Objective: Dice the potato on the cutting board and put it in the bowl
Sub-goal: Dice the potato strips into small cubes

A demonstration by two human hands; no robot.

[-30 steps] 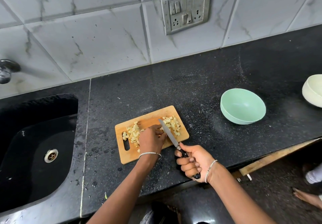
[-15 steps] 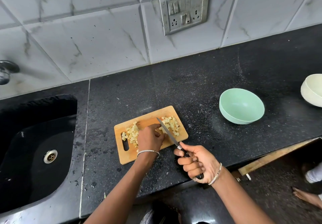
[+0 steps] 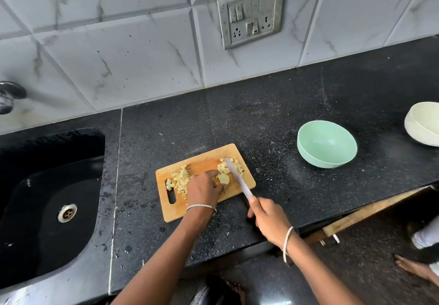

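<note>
Left hand rests on the cutting board, fingers curled down onto an uncut potato piece at its fingertips. Right hand is clamped round the handle of the knife. The blade runs forward from this hand and lies just right of the potato piece. 2 heaps of diced potato are on the board: left heap just left of the left hand, right heap under the blade tip. Green bowl stands on the worktop, well apart, beyond and right of the right hand. Cream bowl is farther right.
</note>
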